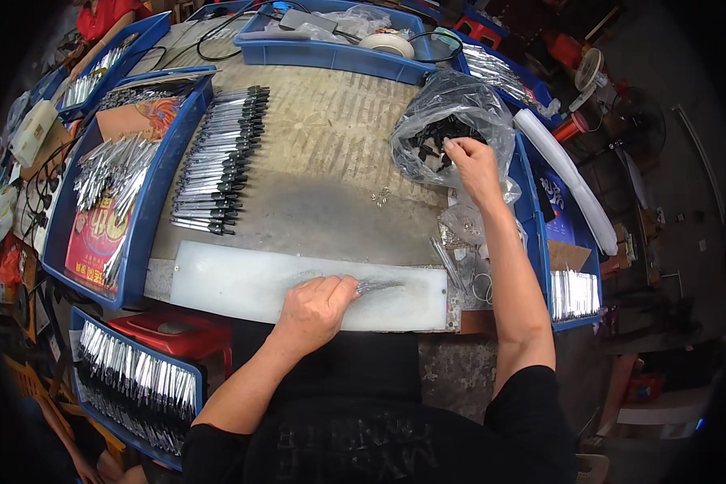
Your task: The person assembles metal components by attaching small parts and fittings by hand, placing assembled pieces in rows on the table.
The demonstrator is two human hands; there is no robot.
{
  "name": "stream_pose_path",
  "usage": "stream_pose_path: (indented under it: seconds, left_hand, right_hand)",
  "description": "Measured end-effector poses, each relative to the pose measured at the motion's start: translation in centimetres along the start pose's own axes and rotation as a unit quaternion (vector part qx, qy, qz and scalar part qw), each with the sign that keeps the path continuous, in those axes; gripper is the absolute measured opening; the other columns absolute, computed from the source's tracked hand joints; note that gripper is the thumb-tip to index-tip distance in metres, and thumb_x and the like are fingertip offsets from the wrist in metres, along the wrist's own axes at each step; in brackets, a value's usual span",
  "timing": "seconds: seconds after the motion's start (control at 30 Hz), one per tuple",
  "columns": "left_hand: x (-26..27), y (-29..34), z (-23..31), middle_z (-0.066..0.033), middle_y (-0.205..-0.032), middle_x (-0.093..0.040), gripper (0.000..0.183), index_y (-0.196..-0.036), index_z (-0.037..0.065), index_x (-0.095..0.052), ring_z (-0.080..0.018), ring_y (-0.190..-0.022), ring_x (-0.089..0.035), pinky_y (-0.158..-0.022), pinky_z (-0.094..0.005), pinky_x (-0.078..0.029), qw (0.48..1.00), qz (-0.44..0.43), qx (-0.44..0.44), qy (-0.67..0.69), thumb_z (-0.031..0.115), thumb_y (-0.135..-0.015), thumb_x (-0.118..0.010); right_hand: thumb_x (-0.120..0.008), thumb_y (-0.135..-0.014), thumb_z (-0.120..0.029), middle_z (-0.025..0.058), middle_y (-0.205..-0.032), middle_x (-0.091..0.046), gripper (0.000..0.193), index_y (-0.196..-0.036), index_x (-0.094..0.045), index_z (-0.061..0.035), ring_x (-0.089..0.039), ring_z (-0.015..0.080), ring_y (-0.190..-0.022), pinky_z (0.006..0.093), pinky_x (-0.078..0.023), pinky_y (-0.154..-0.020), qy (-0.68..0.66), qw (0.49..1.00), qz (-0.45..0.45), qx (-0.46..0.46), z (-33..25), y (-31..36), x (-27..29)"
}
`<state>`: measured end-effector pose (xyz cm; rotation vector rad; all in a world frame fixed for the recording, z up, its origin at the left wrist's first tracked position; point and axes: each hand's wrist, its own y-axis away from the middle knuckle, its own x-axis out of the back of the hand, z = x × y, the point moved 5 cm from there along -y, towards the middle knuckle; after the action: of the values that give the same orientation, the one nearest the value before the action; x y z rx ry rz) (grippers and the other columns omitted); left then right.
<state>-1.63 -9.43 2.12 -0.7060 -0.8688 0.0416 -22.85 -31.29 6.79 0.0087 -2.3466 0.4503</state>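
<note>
My left hand rests closed on a long, pale white board at the table's near edge. Next to its fingertips a slim greyish shape or dark smear runs to the right along the board; what the fist holds is hidden. Farther right, my right hand pinches its fingers together at the mouth of a clear plastic bag with small black parts inside. Whatever sits between those fingertips is too small to name. Silver pens with black ends lie in a long row on the table, left of the middle.
Blue trays of silver pens stand at the left, lower left and right. At the back, another blue tray holds cables and plastic bags. Tiny metal bits lie mid-table. A red stool is below the near edge.
</note>
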Motion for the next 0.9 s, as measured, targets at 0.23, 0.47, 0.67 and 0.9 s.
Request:
stream_pose_path:
  seconds: [0.23,0.47,0.67,0.9]
  left_hand:
    - [1.1,0.2,0.5,-0.0064,-0.061,-0.049,0.014,-0.084,0.004,-0.055,-0.0213,-0.054,-0.054,-0.049,-0.0325,-0.044,0.999,0.029,-0.011,0.026,0.011,-0.076,-0.064]
    - [2.1,0.4,1.8,-0.0082,-0.061,-0.048,0.012,-0.084,0.002,-0.054,-0.0238,-0.053,-0.053,-0.047,-0.0346,-0.041,0.997,0.047,-0.005,0.053,0.003,-0.076,-0.063]
    - [2.0,1.0,2.4,-0.0077,-0.062,-0.051,0.012,-0.085,0.002,-0.056,-0.0234,-0.053,-0.055,-0.048,-0.0329,-0.044,0.999,0.031,0.005,0.034,0.006,-0.077,-0.064]
    - [2.0,1.4,2.9,-0.0072,-0.062,-0.051,0.012,-0.086,0.003,-0.056,-0.0228,-0.053,-0.055,-0.047,-0.0328,-0.044,1.0,0.011,0.01,0.027,0.007,-0.077,-0.064]
  right_hand:
    - [-0.059,-0.088,-0.02,-0.0017,-0.056,-0.049,0.02,-0.083,-0.064,-0.0005,-0.041,0.0055,-0.046,0.0207,-0.034,-0.043,-0.296,0.945,-0.042,-0.135,-3.3,9.3,-1.4]
    - [-0.061,-0.087,-0.016,0.0008,-0.062,-0.052,0.018,-0.086,-0.062,0.0017,-0.042,0.0057,-0.05,0.02,-0.036,-0.047,-0.439,0.875,-0.083,-0.184,-5.1,15.9,-4.0]
    - [-0.061,-0.087,-0.014,0.0021,-0.063,-0.052,0.016,-0.088,-0.062,0.0022,-0.043,0.0069,-0.05,0.022,-0.04,-0.05,-0.446,0.868,-0.105,-0.193,-6.6,18.8,-4.8]
    - [-0.06,-0.088,-0.014,0.0027,-0.063,-0.055,0.016,-0.089,-0.062,0.0018,-0.046,0.0068,-0.05,0.0231,-0.043,-0.052,-0.48,0.849,-0.104,-0.196,-7.1,20.3,-5.1]
